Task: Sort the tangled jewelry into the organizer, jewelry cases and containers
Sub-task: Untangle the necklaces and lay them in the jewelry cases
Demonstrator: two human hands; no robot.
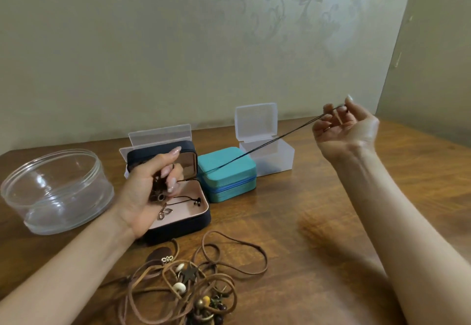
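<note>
A thin black cord necklace (265, 143) stretches taut between my hands. My left hand (150, 187) grips its bundled pendant end, with metal charms hanging below the palm, over the open navy jewelry case (183, 220) with a pink lining. My right hand (344, 125), raised at the right, pinches the cord's far loop between its fingertips. A tangle of brown leather cords with beads and a star charm (193, 281) lies on the table in front of me.
A round clear glass container (56, 192) stands at the left. A shut teal zip case (226, 171) sits beside the navy case. Two frosted plastic boxes stand with lids up, one behind the navy case (159, 134), one at the right (265, 151). The wooden table (331, 210) meets a wall behind.
</note>
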